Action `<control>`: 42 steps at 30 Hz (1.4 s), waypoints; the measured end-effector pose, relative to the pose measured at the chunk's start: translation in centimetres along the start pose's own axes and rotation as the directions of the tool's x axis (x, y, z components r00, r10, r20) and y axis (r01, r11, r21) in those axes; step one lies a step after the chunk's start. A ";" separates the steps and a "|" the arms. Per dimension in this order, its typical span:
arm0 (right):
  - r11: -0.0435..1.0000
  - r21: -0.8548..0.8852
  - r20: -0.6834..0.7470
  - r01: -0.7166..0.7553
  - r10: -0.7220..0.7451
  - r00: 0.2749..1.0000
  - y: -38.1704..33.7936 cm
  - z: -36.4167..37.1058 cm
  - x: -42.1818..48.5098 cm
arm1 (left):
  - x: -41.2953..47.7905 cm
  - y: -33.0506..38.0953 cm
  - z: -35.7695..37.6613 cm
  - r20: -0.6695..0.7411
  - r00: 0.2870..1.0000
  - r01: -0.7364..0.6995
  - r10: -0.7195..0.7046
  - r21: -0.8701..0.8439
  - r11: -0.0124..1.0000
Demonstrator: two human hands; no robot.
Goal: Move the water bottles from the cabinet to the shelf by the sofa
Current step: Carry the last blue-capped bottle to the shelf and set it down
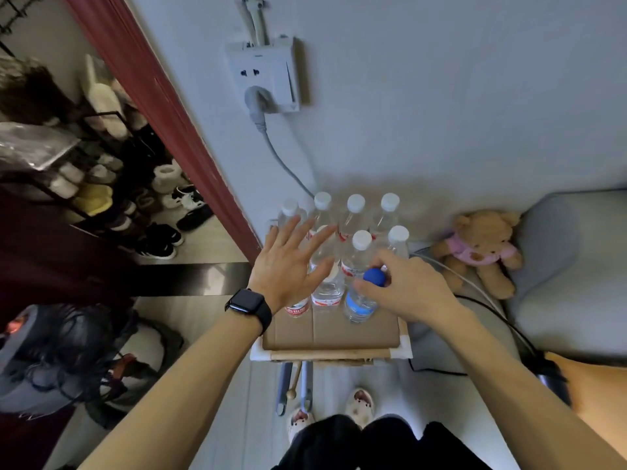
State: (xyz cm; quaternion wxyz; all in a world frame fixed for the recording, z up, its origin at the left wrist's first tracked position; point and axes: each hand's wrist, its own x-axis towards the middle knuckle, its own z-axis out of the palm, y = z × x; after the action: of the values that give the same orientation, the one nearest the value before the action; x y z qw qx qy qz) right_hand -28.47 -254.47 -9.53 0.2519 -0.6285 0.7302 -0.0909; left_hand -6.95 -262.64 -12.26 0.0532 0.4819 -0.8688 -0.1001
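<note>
A home's living room by the entry: a shoe rack (101, 198) with slippers, a teddy bear (481, 249) on a grey sofa (576, 266), and a wall socket (268, 76).

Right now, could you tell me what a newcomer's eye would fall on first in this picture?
The white-capped bottles standing on the cardboard-topped shelf at the centre, where the right hand pinches the cap of the lone blue-capped bottle in front. The left hand is spread open over them, and a teddy bear sits on the sofa at right.
</note>
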 end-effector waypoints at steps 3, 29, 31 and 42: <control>0.998 -0.067 -0.034 -0.020 0.018 0.999 -0.3 -0.3 0.4 | 0.0 0.2 0.0 -0.002 1.000 -0.001 0.001 -0.003 1.000; 0.947 0.298 -0.040 0.117 -0.110 0.993 0.1 2.1 -0.8 | -0.3 0.3 -0.4 0.032 0.999 -0.025 0.023 0.066 0.998; 0.957 0.244 -0.054 0.157 -0.148 0.988 0.2 2.2 -0.8 | -0.1 0.5 -0.4 0.033 0.999 -0.018 0.016 0.064 0.998; 0.968 0.117 -0.014 0.224 -0.224 0.974 0.7 1.8 -0.8 | 0.1 2.7 1.2 -0.020 0.998 0.060 -0.057 0.140 0.988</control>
State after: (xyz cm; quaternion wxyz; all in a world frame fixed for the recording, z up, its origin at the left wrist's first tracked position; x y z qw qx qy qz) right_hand -28.14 -253.23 -11.23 0.2763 -0.6910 0.6480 -0.1619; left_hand -9.46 -261.20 -12.78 0.0229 0.5105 -0.8588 -0.0363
